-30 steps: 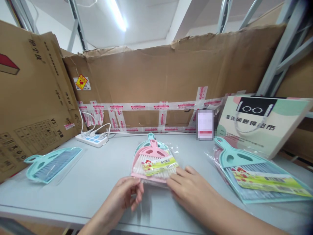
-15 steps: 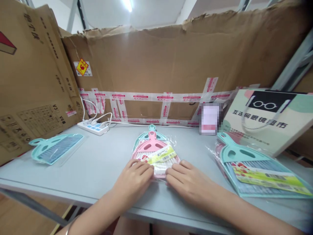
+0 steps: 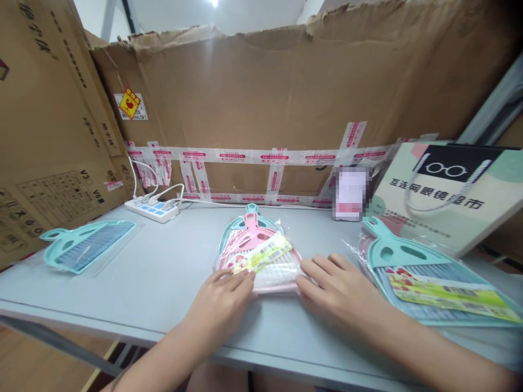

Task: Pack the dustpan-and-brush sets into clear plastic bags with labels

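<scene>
A pink dustpan and brush set [image 3: 275,276] in clear plastic film lies in front of me, its handle pointing away. A yellow-green printed card slants across its white bristles. Beneath and behind it, mostly covered, is a teal dustpan set [image 3: 232,224]. My left hand [image 3: 223,299] has its fingers closed over the pink set's lower left edge. At its lower right corner, my right hand [image 3: 333,286] grips with curled fingers; the thumb tip is hidden.
Another wrapped teal dustpan set [image 3: 90,247] lies at left. More sets, a teal one [image 3: 396,250] on top, lie at right before a paper bag [image 3: 433,218]. A power strip [image 3: 153,209], a blurred phone-like object [image 3: 351,193] and a large cardboard sheet [image 3: 245,98] line the back.
My right hand has shifted right along the pink set's near edge to its corner. The pink set looks slightly turned, and the camera view has tilted a little.
</scene>
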Demonstrator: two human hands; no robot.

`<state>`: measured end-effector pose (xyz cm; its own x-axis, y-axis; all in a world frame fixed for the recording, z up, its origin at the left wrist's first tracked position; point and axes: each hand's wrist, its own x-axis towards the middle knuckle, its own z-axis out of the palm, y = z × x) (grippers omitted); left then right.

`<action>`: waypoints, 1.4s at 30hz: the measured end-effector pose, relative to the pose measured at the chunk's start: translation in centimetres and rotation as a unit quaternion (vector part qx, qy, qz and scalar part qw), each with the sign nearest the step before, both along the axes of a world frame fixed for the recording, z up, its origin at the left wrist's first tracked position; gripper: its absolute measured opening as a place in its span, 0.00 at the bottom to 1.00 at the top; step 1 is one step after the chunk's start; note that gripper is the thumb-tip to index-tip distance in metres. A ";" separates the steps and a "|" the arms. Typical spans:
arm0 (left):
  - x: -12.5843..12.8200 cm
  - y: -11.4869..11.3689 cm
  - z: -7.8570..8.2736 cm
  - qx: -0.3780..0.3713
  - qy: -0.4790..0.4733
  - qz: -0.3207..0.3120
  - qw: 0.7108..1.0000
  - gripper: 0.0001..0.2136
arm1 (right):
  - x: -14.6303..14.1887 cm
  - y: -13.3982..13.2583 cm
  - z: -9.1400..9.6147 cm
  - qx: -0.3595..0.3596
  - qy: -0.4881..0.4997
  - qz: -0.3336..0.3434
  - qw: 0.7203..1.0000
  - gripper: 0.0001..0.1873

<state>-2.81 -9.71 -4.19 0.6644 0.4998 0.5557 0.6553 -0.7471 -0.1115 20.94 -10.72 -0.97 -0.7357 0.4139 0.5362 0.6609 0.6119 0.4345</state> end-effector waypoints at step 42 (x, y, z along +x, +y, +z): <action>-1.6 -0.1 0.6 -0.354 -0.371 0.048 0.857 0.16 | 0.0 -0.4 -3.3 -0.472 0.523 -0.008 0.710 0.06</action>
<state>-4.38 -9.79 -3.60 0.1963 0.9188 0.3425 0.4116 -0.3943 0.8217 20.93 -11.15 -4.31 -0.1311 0.9555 0.2642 0.3291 0.2933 -0.8976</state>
